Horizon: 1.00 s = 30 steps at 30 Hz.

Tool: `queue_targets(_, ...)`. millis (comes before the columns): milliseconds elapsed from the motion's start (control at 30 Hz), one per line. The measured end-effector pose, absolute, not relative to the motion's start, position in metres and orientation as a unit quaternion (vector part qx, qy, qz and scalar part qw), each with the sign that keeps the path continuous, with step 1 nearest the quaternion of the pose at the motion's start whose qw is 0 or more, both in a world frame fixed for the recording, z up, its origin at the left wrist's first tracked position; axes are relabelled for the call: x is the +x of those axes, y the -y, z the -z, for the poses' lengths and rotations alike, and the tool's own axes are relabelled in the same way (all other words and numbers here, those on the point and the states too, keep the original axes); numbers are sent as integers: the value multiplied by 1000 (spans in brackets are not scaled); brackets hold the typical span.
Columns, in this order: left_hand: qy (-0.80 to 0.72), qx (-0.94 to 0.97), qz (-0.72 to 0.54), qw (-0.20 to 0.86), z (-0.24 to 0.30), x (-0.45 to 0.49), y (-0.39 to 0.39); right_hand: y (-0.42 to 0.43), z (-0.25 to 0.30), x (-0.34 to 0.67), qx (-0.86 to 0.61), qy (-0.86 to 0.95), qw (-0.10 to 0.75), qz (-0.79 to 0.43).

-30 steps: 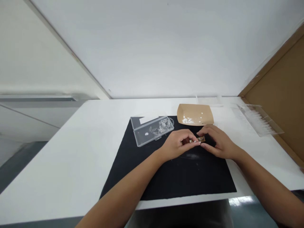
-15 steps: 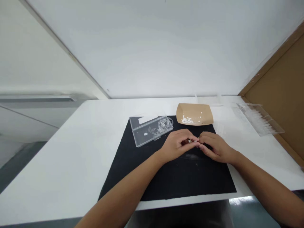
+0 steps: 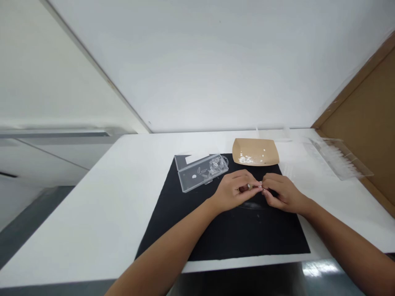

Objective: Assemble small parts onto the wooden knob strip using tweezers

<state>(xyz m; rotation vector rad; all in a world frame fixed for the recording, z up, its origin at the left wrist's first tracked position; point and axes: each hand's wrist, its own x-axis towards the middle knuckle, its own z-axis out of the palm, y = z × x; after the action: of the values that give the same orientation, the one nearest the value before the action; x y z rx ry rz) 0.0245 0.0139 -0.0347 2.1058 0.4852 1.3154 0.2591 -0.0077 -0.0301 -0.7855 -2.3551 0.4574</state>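
My left hand (image 3: pixel 237 189) and my right hand (image 3: pixel 281 192) meet fingertip to fingertip over a black mat (image 3: pixel 247 238). Both are closed in a pinch. Something small and whitish shows between the fingertips, too tiny to name. Left of the hands lies an open clear plastic case (image 3: pixel 188 185) with several small transparent leaf-shaped pieces (image 3: pixel 217 165) and one white round bit (image 3: pixel 194 176) in it. Just beyond the hands sits a brown paper tray (image 3: pixel 256 149) holding small white flakes (image 3: pixel 246 159).
A white table (image 3: pixel 92 213) carries the mat. At the right is a clear plastic box of whitish pointed pieces (image 3: pixel 336 158), beside a brown cardboard panel (image 3: pixel 367 111). Another clear container (image 3: pixel 273 133) stands at the back against the white wall (image 3: pixel 216 74).
The whole view has shifted slightly, so everything sits a little further right and lower. My hands remain pinched together, with only small finger movements.
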Motion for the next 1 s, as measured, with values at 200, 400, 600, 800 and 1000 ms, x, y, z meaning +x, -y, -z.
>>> queue_targets(200,-184,795,-503,286,36,26,-14,9,32,258,-305,891,292,-165)
queue_targets(400,-179,797,-504,281,36,24,-16,9,32,257,-315,893,281,-155)
queue_targets(600,-173,806,-478,304,32,17,-19,10,32,259,-326,897,259,-146)
queue_targets(800,-172,813,-463,309,30,16,-19,12,31,257,-340,894,241,-165)
queue_targets(1000,-193,812,-454,312,33,17,-20,13,28,255,-347,885,234,-205)
